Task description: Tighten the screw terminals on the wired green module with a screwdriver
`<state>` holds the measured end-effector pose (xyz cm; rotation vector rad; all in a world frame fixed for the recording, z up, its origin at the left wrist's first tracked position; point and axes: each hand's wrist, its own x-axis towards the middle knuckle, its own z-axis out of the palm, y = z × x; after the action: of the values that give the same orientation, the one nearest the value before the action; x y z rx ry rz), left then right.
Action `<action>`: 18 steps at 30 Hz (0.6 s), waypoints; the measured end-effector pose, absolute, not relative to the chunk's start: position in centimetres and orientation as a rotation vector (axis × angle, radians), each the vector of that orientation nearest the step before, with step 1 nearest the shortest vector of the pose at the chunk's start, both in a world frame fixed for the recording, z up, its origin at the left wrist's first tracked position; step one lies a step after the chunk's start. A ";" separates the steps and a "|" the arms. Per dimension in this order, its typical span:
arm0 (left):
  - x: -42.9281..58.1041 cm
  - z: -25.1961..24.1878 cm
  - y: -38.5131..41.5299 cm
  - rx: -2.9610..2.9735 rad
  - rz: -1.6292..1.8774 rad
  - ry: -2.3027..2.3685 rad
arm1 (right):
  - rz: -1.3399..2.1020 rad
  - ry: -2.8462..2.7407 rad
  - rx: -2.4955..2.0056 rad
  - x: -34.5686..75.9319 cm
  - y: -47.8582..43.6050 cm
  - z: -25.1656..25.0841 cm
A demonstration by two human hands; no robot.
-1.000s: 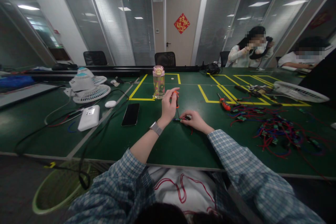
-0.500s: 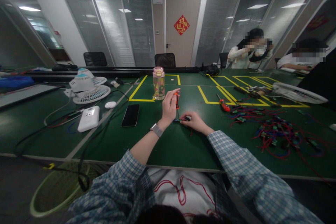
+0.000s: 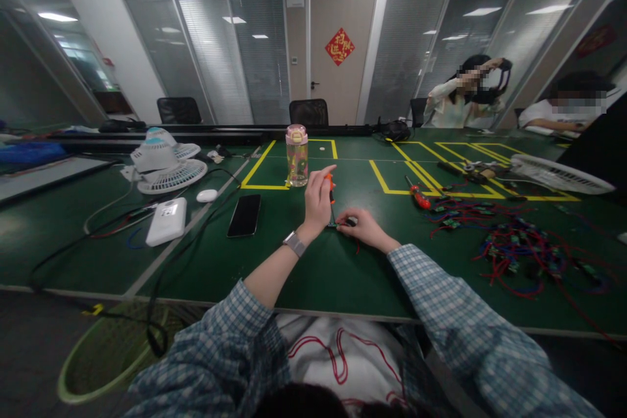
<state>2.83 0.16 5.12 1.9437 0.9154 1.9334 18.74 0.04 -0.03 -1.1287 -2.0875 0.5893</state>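
Observation:
In the head view, my left hand (image 3: 317,199) is closed around an upright screwdriver (image 3: 332,191) with an orange and black handle. The shaft points down onto a small circuit board (image 3: 332,225) on the green table. My right hand (image 3: 363,227) pinches the board's right side, fingertips close beside the screwdriver tip. A dark loop and a short red wire (image 3: 357,248) show at the right hand; the fingers hide part of the board.
A clear bottle (image 3: 296,160) stands behind my left hand. A phone (image 3: 244,215) and a white power bank (image 3: 166,222) lie left. To the right are a red screwdriver (image 3: 420,197), a pile of wired boards (image 3: 524,248) and a white fan (image 3: 561,171). Two people sit across the table.
My hands hold nearly the same pose, the screwdriver still upright on the board. Across the table, one person has raised an arm and a dark strapped object higher.

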 end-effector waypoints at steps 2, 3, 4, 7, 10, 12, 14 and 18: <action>2.9 4.9 0.3 1.899 1.909 0.868 | 0.599 -2.083 -1.121 18.8 0.1 -0.1; 2.9 4.9 0.4 1.887 1.904 0.855 | 0.599 -2.083 -1.116 18.8 0.1 -0.1; 2.9 4.9 0.4 1.883 1.903 0.852 | 0.597 -2.084 -1.112 18.8 0.0 -0.1; 2.9 5.0 0.3 1.900 1.926 0.873 | 0.591 -2.087 -1.119 18.8 0.0 -0.1; 2.9 5.2 0.0 1.960 1.959 0.952 | 0.586 -2.085 -1.135 18.7 -0.1 0.0; 2.9 5.3 0.0 1.991 1.965 0.993 | 0.574 -2.090 -1.138 18.7 -0.1 0.1; 2.9 5.2 0.0 1.987 1.940 0.977 | 0.561 -2.100 -1.138 18.7 -0.2 0.2; 3.0 4.8 0.4 1.917 1.861 0.874 | 0.556 -2.112 -1.142 18.7 -0.2 0.3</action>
<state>3.02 0.39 4.76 1.9174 0.8739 1.8609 18.68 -0.24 0.35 -1.1425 -2.1124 0.5555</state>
